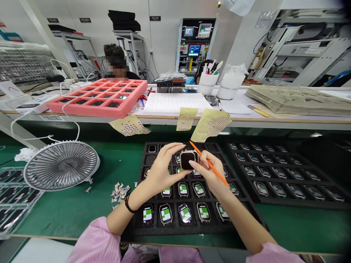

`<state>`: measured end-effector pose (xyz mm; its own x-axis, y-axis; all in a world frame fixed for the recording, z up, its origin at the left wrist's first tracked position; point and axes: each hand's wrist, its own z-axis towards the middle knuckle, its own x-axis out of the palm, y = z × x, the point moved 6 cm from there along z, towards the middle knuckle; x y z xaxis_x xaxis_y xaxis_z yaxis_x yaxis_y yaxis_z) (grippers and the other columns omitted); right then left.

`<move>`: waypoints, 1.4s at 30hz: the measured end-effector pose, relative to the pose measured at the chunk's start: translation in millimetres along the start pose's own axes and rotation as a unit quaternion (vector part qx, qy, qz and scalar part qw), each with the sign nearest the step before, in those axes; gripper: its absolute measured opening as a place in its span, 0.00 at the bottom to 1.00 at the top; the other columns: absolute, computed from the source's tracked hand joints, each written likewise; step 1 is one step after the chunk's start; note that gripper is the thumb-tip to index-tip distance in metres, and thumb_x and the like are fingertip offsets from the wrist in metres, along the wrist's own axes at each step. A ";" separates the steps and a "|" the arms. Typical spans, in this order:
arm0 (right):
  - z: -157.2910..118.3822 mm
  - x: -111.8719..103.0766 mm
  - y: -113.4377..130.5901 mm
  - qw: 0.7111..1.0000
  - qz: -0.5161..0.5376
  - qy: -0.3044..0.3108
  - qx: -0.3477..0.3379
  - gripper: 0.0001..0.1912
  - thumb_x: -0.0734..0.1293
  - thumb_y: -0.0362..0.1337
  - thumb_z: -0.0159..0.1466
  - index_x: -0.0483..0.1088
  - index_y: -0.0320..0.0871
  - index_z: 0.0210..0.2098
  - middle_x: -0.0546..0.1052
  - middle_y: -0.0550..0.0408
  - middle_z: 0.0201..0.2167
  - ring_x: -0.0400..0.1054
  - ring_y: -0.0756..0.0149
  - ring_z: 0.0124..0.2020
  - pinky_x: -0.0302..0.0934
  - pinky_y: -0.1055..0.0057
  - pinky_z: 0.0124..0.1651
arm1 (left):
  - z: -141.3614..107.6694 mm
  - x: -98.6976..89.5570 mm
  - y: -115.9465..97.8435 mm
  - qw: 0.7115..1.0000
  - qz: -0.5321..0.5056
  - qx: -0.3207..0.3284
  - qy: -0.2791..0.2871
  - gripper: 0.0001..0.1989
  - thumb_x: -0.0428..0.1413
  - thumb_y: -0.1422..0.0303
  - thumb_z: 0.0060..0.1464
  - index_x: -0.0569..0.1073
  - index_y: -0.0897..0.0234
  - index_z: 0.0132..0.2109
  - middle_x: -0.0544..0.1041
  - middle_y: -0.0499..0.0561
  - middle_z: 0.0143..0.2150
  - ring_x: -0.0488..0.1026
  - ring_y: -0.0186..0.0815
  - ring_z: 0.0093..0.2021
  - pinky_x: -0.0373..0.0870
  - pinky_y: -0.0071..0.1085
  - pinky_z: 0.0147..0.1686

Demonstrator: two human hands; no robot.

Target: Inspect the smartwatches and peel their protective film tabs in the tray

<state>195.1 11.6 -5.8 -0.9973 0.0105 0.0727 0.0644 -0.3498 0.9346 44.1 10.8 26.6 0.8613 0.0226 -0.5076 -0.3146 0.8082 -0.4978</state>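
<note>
My left hand [163, 168] grips a square watch case [188, 160] with a dark screen between thumb and fingers. The thumb of my right hand [210, 168] rests on its face, while that hand's other fingers hold an orange stick [212, 167] that slants from upper left to lower right. Below both hands lies a black foam tray [175, 230] with watches in its compartments; several show green and white screens. Part of the tray is hidden by my hands and forearms.
A second black tray [276, 200] of watches lies to the right. At left are a round fan [64, 164], clear trays [16, 193] and small paper scraps [119, 191]. A pink foam tray [90, 106] sits on the shelf, where yellow sticker sheets [212, 124] hang. A person [116, 60] sits beyond.
</note>
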 end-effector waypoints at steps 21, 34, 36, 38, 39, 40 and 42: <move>-2.1 0.8 2.6 1.000 -0.007 0.003 -0.006 0.26 0.72 0.44 0.56 0.49 0.45 0.20 0.50 0.66 0.17 0.44 0.75 0.19 0.43 0.74 0.22 | -5.5 -2.4 -11.0 0.992 0.053 0.103 -0.043 0.19 0.59 0.71 0.54 0.68 0.56 0.53 0.69 0.57 0.56 0.69 0.42 0.55 0.70 0.42 0.51; -4.6 -2.9 -1.3 0.998 0.049 -0.028 0.029 0.24 0.69 0.44 0.61 0.50 0.46 0.20 0.59 0.61 0.21 0.62 0.69 0.21 0.66 0.69 0.24 | 0.3 -20.4 7.3 0.994 -0.027 -0.055 -0.094 0.24 0.61 0.69 0.52 0.65 0.62 0.55 0.73 0.56 0.50 0.74 0.37 0.45 0.74 0.32 0.42; -5.7 -1.0 2.5 0.999 0.033 -0.018 0.017 0.23 0.68 0.44 0.61 0.50 0.46 0.21 0.61 0.60 0.21 0.64 0.69 0.21 0.69 0.68 0.27 | 1.0 -24.8 8.1 0.992 -0.019 -0.060 -0.105 0.25 0.62 0.69 0.51 0.65 0.61 0.55 0.73 0.55 0.49 0.74 0.37 0.46 0.74 0.32 0.42; -5.6 -1.8 4.7 1.000 0.014 -0.017 0.008 0.23 0.68 0.44 0.62 0.49 0.46 0.21 0.61 0.60 0.21 0.66 0.68 0.21 0.69 0.68 0.28 | 1.3 -28.1 6.9 0.992 -0.006 -0.056 -0.112 0.25 0.62 0.69 0.51 0.65 0.61 0.55 0.73 0.55 0.49 0.73 0.37 0.47 0.74 0.31 0.42; -4.8 -3.7 4.6 1.000 0.003 -0.016 0.006 0.23 0.67 0.44 0.62 0.49 0.46 0.21 0.61 0.60 0.21 0.66 0.68 0.21 0.69 0.68 0.28 | 1.3 -29.0 6.6 0.992 0.002 -0.055 -0.113 0.25 0.62 0.69 0.51 0.65 0.61 0.55 0.73 0.55 0.49 0.73 0.37 0.47 0.73 0.31 0.42; -3.3 -6.5 3.3 1.000 -0.011 -0.014 0.004 0.23 0.67 0.45 0.62 0.49 0.46 0.21 0.61 0.61 0.21 0.67 0.68 0.22 0.69 0.69 0.27 | 1.1 -29.1 7.4 0.992 0.010 -0.055 -0.112 0.25 0.62 0.69 0.51 0.65 0.61 0.55 0.73 0.55 0.49 0.73 0.37 0.47 0.73 0.31 0.41; 2.4 -15.4 -3.3 0.998 -0.058 -0.003 0.006 0.23 0.67 0.46 0.61 0.49 0.47 0.21 0.61 0.61 0.20 0.66 0.67 0.21 0.67 0.69 0.25 | 0.5 -25.9 14.2 0.993 0.028 -0.060 -0.101 0.25 0.62 0.69 0.50 0.64 0.61 0.55 0.72 0.55 0.50 0.72 0.37 0.47 0.73 0.31 0.41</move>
<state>210.3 14.8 -9.2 -0.9979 0.0553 -0.0350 -0.0515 -0.3339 0.9412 17.5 22.0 33.1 0.9001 0.1922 -0.3909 -0.3981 0.7271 -0.5593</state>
